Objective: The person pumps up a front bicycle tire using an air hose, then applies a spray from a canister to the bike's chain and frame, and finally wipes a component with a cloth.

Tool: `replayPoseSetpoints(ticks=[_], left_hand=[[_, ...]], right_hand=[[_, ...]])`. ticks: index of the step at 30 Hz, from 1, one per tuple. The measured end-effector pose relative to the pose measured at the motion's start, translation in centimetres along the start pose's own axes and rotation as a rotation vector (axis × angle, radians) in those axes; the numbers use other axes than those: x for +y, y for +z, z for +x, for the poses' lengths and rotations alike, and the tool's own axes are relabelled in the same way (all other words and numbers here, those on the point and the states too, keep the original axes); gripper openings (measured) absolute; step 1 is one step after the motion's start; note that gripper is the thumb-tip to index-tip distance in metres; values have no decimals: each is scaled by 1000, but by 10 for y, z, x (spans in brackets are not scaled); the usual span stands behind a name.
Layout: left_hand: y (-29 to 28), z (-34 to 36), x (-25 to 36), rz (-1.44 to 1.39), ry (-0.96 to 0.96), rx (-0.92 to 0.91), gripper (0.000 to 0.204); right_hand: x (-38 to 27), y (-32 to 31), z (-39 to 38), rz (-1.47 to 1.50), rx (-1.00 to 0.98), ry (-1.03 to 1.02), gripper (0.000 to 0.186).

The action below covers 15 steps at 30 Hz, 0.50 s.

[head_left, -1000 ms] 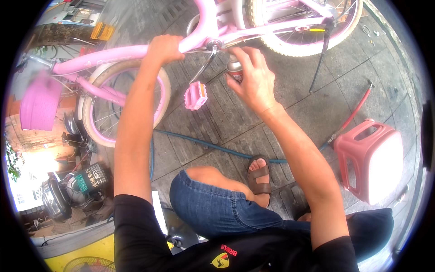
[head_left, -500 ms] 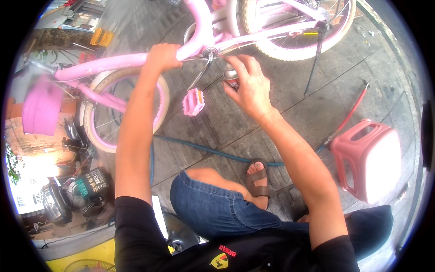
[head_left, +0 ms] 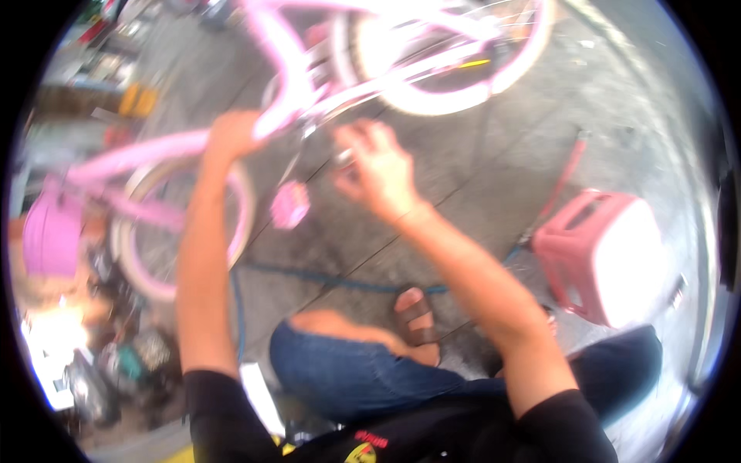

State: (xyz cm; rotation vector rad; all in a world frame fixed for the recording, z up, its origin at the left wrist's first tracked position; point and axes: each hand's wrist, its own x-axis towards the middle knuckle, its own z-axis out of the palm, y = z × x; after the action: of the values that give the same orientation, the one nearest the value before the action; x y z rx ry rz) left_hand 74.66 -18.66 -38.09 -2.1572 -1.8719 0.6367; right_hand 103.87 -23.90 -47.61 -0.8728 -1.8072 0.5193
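Note:
A pink bicycle (head_left: 147, 147) spans the upper part of the view. My left hand (head_left: 233, 136) is closed around its frame tube, close to the crank. My right hand (head_left: 378, 166) is smeared by motion, its fingers curled around a spray can (head_left: 344, 157). Only a bit of the can's silvery top shows between thumb and fingers; the rest is hidden. The can is apart from the bicycle, to the right of the crank arm and below the chain area. From the crank hangs a pink pedal (head_left: 290, 206), between my two forearms.
A pink plastic stool (head_left: 587, 255) stands at the right, with a red hose end (head_left: 567, 174) beside it. A blue hose (head_left: 340, 282) crosses the paved floor near my sandalled foot (head_left: 415, 316). Blurred machine parts (head_left: 131, 370) lie at the lower left.
The whole view has shifted and blurred, with the bicycle now lower on the left. My right hand still holds the spray can, which is turned so less of it shows. My left hand keeps its grip.

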Motion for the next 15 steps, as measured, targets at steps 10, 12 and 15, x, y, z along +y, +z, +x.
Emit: replayPoseSetpoints(ticks=[10, 12, 15], left_hand=[[-10, -5, 14, -10, -97, -32, 37], [-14, -7, 8, -2, -108, -31, 37], [-18, -10, 16, 15, -114, -31, 37]], right_hand=[[69, -72, -104, 106, -201, 505, 69], [92, -73, -126, 29, -237, 612, 70], [94, -64, -112, -308, -140, 351, 58]])
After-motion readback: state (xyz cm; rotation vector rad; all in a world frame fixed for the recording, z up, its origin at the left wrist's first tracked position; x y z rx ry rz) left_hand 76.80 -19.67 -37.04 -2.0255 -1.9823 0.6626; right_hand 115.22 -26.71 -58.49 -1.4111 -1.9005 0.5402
